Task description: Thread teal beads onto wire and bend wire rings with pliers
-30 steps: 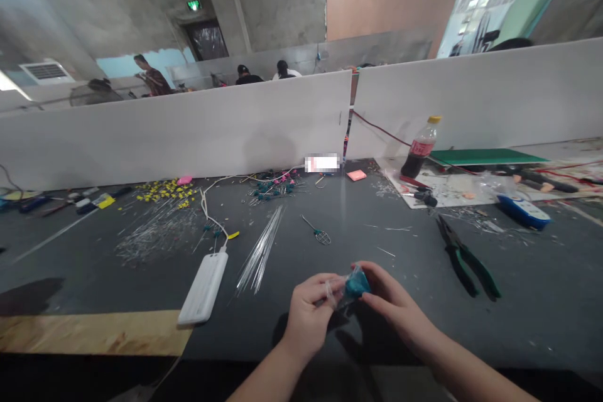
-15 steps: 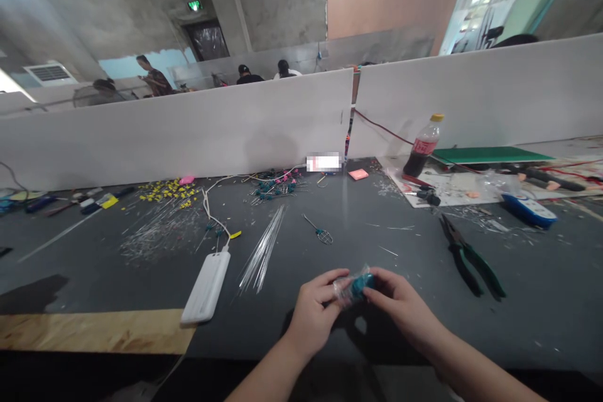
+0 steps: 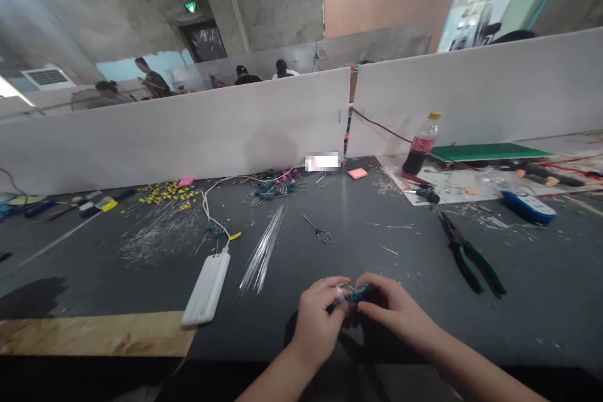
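Observation:
My left hand [image 3: 318, 314] is closed on crinkled clear plastic film [image 3: 343, 294] just above the near part of the table. The fingers of my right hand [image 3: 393, 301] pinch a small teal lump [image 3: 362, 293] that sits against the film; its kind is unclear, and fingers cover part of it. Beyond my hands lies a small wire piece shaped like a racket [image 3: 323, 235], with a teal band at its neck. To the left of my hands is a bundle of straight thin wires [image 3: 262, 250]. Green-handled pliers [image 3: 471, 256] lie to the right.
A white power bank [image 3: 206, 289] with a cable lies at left. Farther back are yellow bits [image 3: 168, 193], a pile of teal-and-pink wire pieces [image 3: 276, 185] and a cola bottle [image 3: 421, 146]. A white partition [image 3: 211, 129] runs behind; several people are beyond it.
My hands have come closer together and the right hand has shifted slightly left. Less of the teal lump shows now. Things on the table have stayed in place.

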